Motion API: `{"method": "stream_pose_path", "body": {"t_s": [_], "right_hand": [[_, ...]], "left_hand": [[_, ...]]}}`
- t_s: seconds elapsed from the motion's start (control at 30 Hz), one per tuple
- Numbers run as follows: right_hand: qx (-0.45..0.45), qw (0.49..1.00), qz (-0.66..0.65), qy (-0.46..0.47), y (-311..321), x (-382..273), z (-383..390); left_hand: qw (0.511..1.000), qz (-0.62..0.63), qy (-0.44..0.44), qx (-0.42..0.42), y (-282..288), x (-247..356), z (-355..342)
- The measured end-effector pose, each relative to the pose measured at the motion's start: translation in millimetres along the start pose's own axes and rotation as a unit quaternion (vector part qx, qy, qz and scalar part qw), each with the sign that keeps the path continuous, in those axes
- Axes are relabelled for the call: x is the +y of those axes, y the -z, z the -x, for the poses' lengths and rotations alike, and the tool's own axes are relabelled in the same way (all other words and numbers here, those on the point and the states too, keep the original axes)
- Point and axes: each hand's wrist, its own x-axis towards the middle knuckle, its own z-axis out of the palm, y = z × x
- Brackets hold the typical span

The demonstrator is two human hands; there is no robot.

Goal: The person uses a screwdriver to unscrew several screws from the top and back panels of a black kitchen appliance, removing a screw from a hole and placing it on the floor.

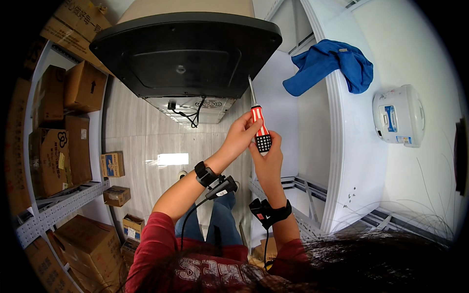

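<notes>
Below the black appliance, both hands clasp a striped screwdriver: left hand pinching the handle, right hand wrapped beneath. Judged: seating the tip; steady alignment needed.

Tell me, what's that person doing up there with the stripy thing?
A person in a red top holds a red-and-white striped screwdriver with both hands: left hand on the upper handle, right hand around its dark base. Its metal tip points up at the edge of a big black flat-bottomed appliance overhead. A blue cloth lies nearby.
</notes>
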Motion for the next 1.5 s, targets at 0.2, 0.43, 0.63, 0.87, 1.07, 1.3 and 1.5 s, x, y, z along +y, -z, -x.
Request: {"method": "stream_pose_path", "body": {"t_s": [0.2,0.43,0.63,0.87,1.07,1.3,1.5], "right_hand": [[0.016,0.999,-0.013,0.042,-1.9,7.0,3.5],[-0.029,0.985,-0.161,-0.059,-1.5,11.4,9.7],[-0.026,0.995,-0.093,-0.027,-0.4,11.2,12.9],[-0.001,0.982,-0.177,-0.061,-10.1,21.3,14.1],[-0.032,0.99,-0.127,-0.054,-11.9,21.6,14.0],[-0.005,0.96,-0.241,-0.14,-17.8,14.5,13.2],[-0.002,0.999,-0.035,0.013,-20.4,23.5,13.0]], "left_hand": [[0.999,-0.038,0.013,-0.015,1.2,9.6,-0.8],[0.996,0.079,0.039,-0.016,6.3,11.2,3.9],[1.0,0.012,0.023,0.001,3.9,9.0,4.3],[0.996,0.065,0.052,-0.01,10.2,1.3,1.7],[0.998,0.037,0.05,0.005,9.5,1.0,2.1],[0.999,0.031,0.041,0.013,14.6,-4.0,0.8],[0.999,-0.007,0.034,0.023,11.6,3.4,0.6]]}}
